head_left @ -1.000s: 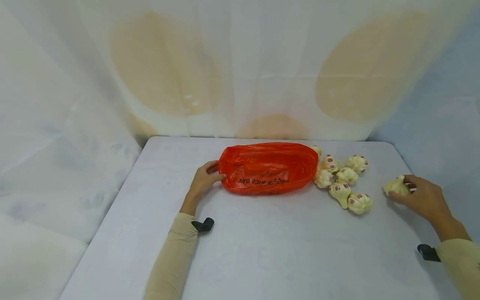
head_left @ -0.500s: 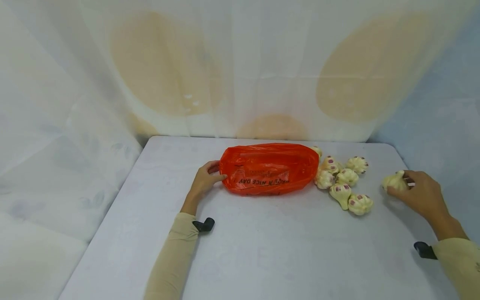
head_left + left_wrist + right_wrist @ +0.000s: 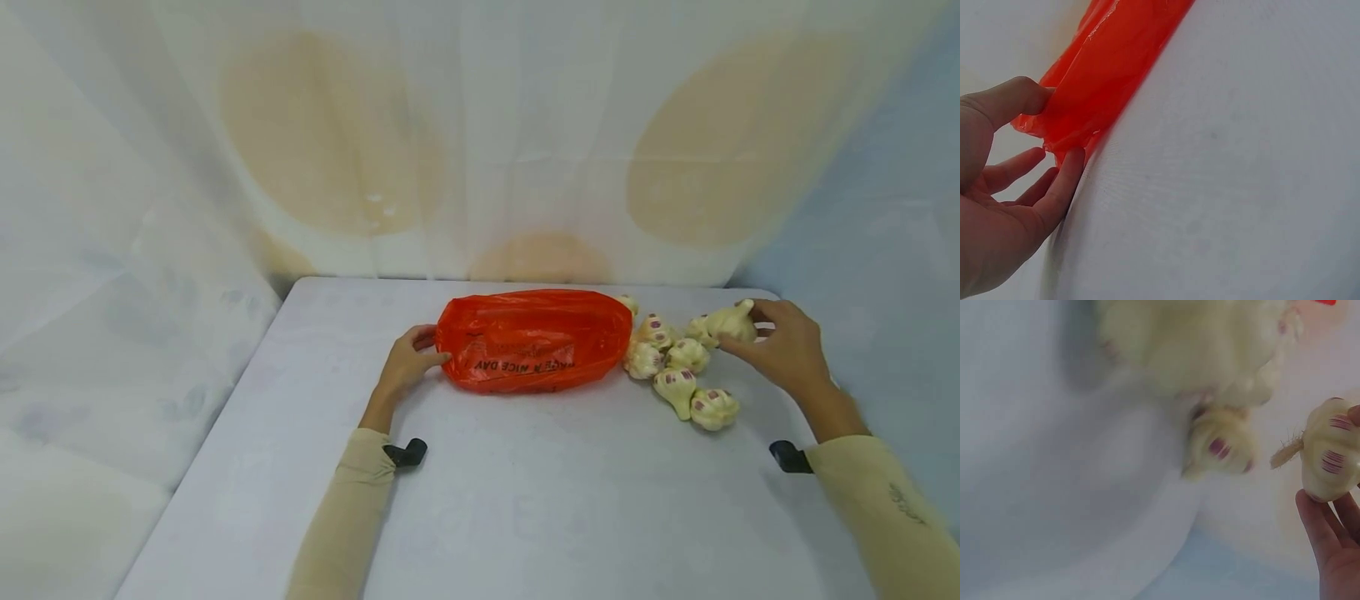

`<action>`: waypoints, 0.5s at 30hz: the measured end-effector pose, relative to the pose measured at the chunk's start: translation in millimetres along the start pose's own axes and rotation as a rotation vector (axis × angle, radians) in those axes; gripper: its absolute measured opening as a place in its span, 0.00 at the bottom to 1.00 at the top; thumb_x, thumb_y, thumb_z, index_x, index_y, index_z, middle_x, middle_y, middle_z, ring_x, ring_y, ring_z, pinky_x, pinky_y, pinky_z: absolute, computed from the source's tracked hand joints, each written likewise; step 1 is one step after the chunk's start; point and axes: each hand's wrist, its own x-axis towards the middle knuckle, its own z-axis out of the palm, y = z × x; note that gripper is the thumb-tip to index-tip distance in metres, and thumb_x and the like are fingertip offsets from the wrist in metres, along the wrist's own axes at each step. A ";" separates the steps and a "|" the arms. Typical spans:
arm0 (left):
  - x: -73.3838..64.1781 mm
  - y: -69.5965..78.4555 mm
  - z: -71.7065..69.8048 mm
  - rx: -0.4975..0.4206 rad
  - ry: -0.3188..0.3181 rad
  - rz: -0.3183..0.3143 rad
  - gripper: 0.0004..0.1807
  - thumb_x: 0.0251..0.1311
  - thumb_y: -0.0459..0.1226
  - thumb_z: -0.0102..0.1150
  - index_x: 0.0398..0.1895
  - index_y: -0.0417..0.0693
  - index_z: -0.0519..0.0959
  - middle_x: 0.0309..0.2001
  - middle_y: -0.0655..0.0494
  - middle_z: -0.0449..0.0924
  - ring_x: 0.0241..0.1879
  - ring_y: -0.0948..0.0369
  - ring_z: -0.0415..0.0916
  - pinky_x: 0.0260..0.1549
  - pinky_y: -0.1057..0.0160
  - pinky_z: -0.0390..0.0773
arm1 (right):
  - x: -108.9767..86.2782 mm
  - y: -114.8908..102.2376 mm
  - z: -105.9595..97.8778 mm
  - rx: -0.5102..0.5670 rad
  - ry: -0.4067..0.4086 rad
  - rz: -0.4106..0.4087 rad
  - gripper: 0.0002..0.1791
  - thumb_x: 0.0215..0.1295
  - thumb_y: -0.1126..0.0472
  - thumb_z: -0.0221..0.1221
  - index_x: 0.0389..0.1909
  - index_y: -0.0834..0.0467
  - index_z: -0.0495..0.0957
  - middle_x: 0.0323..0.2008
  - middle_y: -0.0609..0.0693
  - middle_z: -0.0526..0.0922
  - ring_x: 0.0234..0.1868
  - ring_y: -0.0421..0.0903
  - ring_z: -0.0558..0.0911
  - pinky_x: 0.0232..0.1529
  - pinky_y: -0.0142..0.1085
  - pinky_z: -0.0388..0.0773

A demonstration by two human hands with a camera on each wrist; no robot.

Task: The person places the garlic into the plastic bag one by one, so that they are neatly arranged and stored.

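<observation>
In the head view a red plastic bag [image 3: 532, 367] with black lettering lies at the back of the table, its mouth spread wide. My left hand [image 3: 405, 365] holds the bag's left end, thumb at the rim; the left wrist view shows the thumb and a fingertip on the red plastic [image 3: 1107, 69]. My right hand [image 3: 791, 348] grips a cream garlic bulb [image 3: 731, 323] with purple streaks, raised beside the loose bulbs and overlapping one of them. Its stem end [image 3: 1288, 453] shows in the right wrist view.
Several more garlic bulbs [image 3: 687, 356] sit bunched against the bag's right end. One bulb [image 3: 628, 304] peeks out behind the bag. The white table [image 3: 562, 500] ends at patterned curtains [image 3: 540, 167] at the back and sides.
My right hand has carried the garlic bulb left and farther back, from the table's right side to the bunched bulbs. The left hand and the bag have barely shifted.
</observation>
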 end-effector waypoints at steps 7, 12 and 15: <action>-3.3 0.0 -0.2 -0.010 0.010 0.012 0.34 0.53 0.37 0.70 0.65 0.48 0.70 0.62 0.50 0.73 0.62 0.53 0.69 0.59 0.53 0.72 | 22.5 -39.8 24.8 0.075 -0.023 -0.032 0.30 0.52 0.57 0.71 0.53 0.68 0.75 0.48 0.63 0.76 0.49 0.60 0.75 0.47 0.55 0.77; -2.7 1.0 0.2 -0.030 0.007 0.008 0.34 0.53 0.36 0.70 0.65 0.48 0.70 0.62 0.50 0.72 0.62 0.53 0.68 0.59 0.53 0.72 | 36.3 -65.6 44.5 0.128 -0.043 -0.072 0.29 0.51 0.56 0.72 0.53 0.64 0.77 0.48 0.59 0.76 0.48 0.55 0.76 0.49 0.55 0.78; -1.2 0.6 1.0 -0.024 0.003 0.003 0.34 0.53 0.36 0.70 0.65 0.49 0.70 0.62 0.51 0.72 0.62 0.53 0.68 0.58 0.53 0.73 | 43.0 -79.0 56.2 0.173 -0.047 -0.095 0.28 0.50 0.58 0.72 0.52 0.63 0.78 0.47 0.57 0.77 0.48 0.53 0.77 0.48 0.52 0.79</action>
